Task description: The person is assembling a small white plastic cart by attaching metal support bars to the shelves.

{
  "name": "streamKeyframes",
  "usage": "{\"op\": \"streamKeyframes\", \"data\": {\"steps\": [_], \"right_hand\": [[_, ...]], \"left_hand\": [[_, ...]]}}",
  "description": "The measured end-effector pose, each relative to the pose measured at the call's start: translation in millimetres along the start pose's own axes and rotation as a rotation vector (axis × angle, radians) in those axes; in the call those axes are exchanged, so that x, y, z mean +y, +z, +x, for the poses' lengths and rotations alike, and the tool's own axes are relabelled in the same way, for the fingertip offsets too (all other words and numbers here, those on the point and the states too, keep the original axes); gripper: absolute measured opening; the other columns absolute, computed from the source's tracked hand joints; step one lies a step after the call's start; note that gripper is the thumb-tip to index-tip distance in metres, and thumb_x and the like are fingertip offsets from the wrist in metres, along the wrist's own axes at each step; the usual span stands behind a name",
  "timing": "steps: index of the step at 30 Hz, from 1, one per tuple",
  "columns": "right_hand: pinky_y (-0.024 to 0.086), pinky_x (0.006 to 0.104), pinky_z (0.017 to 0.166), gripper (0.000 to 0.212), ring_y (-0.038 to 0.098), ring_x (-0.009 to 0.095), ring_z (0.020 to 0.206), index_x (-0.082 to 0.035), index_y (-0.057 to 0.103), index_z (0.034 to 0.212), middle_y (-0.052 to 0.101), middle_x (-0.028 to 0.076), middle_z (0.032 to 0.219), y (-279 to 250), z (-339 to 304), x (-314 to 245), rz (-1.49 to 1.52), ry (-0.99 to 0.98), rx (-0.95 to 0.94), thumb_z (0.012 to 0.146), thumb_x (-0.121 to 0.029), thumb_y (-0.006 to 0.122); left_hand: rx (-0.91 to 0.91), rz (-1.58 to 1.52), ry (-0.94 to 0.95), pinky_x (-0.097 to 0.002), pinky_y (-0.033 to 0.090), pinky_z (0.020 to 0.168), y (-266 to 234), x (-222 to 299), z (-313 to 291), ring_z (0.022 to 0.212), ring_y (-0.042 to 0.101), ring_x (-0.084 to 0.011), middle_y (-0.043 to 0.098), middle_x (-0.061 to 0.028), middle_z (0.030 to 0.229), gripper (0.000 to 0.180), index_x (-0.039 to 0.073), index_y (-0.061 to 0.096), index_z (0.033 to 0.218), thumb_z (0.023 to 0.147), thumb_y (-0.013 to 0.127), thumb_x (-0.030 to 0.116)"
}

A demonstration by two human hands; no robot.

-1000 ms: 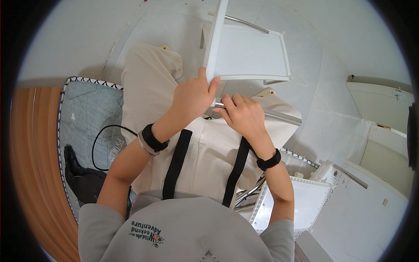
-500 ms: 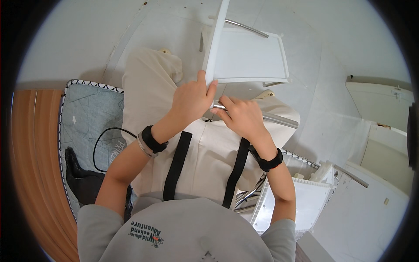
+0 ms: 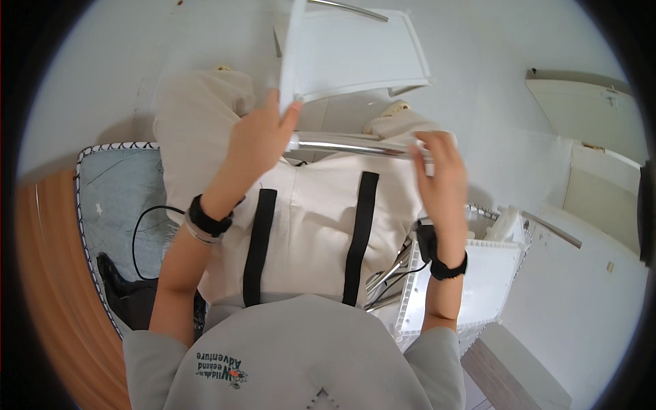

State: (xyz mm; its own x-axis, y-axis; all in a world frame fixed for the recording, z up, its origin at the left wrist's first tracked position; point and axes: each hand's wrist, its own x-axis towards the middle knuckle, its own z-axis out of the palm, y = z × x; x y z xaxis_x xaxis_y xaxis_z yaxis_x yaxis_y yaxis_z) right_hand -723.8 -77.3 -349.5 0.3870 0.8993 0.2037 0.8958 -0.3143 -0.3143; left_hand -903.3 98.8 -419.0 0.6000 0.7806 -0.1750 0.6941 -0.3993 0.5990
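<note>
My left hand (image 3: 258,140) is closed on the lower corner of a white plastic shelf panel (image 3: 294,51), held nearly edge-on to me. A shiny metal tube (image 3: 342,143) runs rightward from that corner, across my lap. At the tube's far right end is my right hand (image 3: 443,171), slightly blurred, its fingers curled round the end. Beyond the held panel a second white shelf panel (image 3: 362,58) stands near the floor, with a short metal tube (image 3: 352,9) along its top. How the tube meets the panel corner is partly hidden by my left fingers.
To my right, another white panel (image 3: 454,283) leans over several metal tubes (image 3: 389,283). A grey mat (image 3: 123,191) with a patterned border lies at my left, bearing a black boot-shaped thing (image 3: 130,294). Open white cabinet parts (image 3: 581,102) stand at the far right.
My right hand has slid right along the tube, from near the panel corner to its far end. My left hand, still on the panel, appears further left and higher in view.
</note>
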Motion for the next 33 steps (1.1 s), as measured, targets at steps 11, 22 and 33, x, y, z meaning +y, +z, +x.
{"op": "streamKeyframes", "data": {"steps": [11, 22, 33], "right_hand": [[0.043, 0.0401, 0.061, 0.016, 0.058, 0.037, 0.071, 0.002, 0.056, 0.09, 0.059, 0.022, 0.077, -26.5, -139.8, 19.5, 0.121, 0.913, -0.274, 0.087, -0.012, 0.047], [0.043, 0.0517, 0.064, 0.025, 0.056, 0.046, 0.077, 0.002, 0.043, 0.099, 0.056, 0.028, 0.082, 55.9, -246.3, -3.6, -0.157, 0.925, -0.571, 0.085, -0.019, 0.046], [0.039, 0.0393, 0.072, 0.039, 0.048, 0.029, 0.083, -0.006, 0.052, 0.103, 0.046, 0.012, 0.087, 51.4, -207.4, 36.9, -0.324, 0.663, -0.115, 0.067, -0.009, 0.066]], "left_hand": [[-0.091, -0.22, -0.161, -0.0429, 0.041, 0.066, -27.5, -3.9, 15.6, 0.07, 0.055, -0.0377, 0.056, -0.0216, 0.069, 0.047, 0.0, 0.046, 0.106, 0.088, 0.041, 0.043], [-0.056, -0.352, -0.177, -0.0338, 0.04, 0.054, -25.5, -3.0, 12.9, 0.051, 0.05, -0.0232, 0.048, -0.0132, 0.056, 0.045, -0.001, 0.047, 0.105, 0.089, 0.041, 0.041], [-0.011, -0.322, -0.122, -0.032, 0.039, 0.05, -27.4, -14.7, 13.0, 0.047, 0.045, -0.0188, 0.043, -0.0116, 0.054, 0.049, -0.004, 0.047, 0.1, 0.089, 0.042, 0.043]]}}
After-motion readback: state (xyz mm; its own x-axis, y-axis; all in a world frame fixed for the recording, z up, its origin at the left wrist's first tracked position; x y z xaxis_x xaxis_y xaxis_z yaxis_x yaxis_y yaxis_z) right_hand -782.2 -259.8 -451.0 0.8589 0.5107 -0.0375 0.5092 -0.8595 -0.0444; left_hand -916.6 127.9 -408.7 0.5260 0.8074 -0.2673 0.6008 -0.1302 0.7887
